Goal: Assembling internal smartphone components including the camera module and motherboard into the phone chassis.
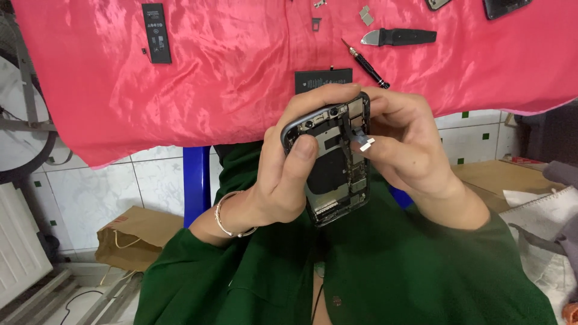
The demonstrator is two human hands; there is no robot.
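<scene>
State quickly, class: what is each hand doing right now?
Left hand: closed around the opened phone chassis, thumb on its inside.
Right hand: closed, pinching a small flex cable at the chassis's top.

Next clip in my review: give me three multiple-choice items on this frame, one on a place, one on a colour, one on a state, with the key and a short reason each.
1. Where does the screwdriver lie?
A. on the cloth, above the hands
B. on the tiled floor
C. in the paper bag

2. What colour is the cloth?
A. blue
B. pink-red
C. white

3. In what state is the phone?
A. sealed, screen lit
B. opened, its inner parts showing
C. wrapped in paper

Key:
1 A: it rests on the cloth beside the black pry tool.
2 B: the glossy fabric is pink-red.
3 B: boards and a flex cable show inside its frame, held by the left hand, while the right hand has a grip on the cable's end.
</scene>
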